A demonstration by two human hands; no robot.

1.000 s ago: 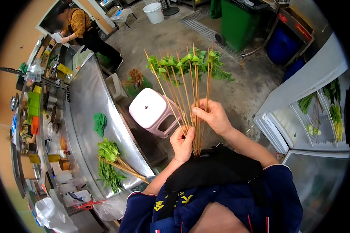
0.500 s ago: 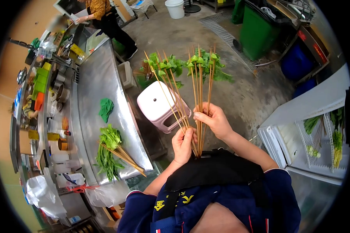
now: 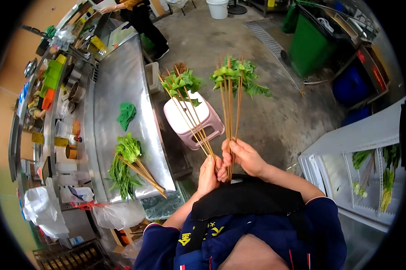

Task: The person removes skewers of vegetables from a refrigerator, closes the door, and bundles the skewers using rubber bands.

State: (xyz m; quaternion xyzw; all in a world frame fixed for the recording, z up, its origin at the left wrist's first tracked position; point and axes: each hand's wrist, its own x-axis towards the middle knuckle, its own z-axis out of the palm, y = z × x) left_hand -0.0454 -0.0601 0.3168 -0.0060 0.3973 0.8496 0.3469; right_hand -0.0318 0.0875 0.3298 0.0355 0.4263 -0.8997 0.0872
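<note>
My left hand [image 3: 208, 174] is closed round the lower ends of several wooden skewers [image 3: 196, 126], which lean up to the left with green leaves [image 3: 183, 84] threaded near their tips. My right hand [image 3: 244, 157] grips a second group of skewers [image 3: 230, 110], nearly upright, also bearing leafy greens [image 3: 242, 77] at the top. The two hands are side by side, close together in front of my black apron [image 3: 248, 198]. More skewered greens [image 3: 127, 150] lie on the steel counter [image 3: 115, 90] to the left.
A pale pink stool [image 3: 198, 117] stands beyond my hands. A green cloth [image 3: 126, 115] lies on the counter. At right is an open fridge [image 3: 342, 144] with vegetables; farther off are a green bin [image 3: 308, 45], a white bucket [image 3: 218, 9] and another person [image 3: 146, 27].
My right hand has slid down toward the skewers' lower ends and nearer my left hand. The leafy tips on the left sit slightly lower, and the whole view has shifted a little.
</note>
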